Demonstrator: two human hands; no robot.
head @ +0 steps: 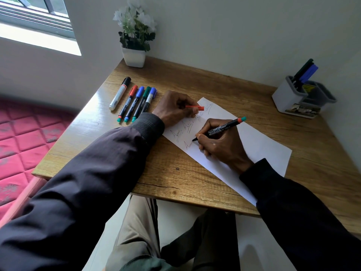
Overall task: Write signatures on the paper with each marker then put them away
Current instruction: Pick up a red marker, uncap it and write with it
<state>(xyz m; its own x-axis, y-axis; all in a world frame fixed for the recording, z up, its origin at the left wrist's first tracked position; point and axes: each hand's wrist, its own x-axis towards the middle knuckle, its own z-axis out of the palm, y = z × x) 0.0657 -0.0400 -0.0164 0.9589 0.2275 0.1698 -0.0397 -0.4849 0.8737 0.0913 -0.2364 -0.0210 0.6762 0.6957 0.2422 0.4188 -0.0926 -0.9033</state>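
A white sheet of paper (259, 147) lies slanted on the wooden table and bears several scribbled signatures. My right hand (220, 143) grips a black marker with a red and teal end (224, 127), its tip touching the paper at a red signature. My left hand (173, 108) rests on the paper's upper left corner and holds the red cap (195, 107). Several capped markers (134, 102) lie side by side on the table to the left: one white with a black cap, then red, blue, green and blue ones.
A white and grey pen holder (289, 100) with dark and blue markers in it stands at the table's back right. A white pot of white flowers (133, 55) sits at the back left corner. The table edge (195, 200) runs above my knees; a red mattress (23, 141) lies left.
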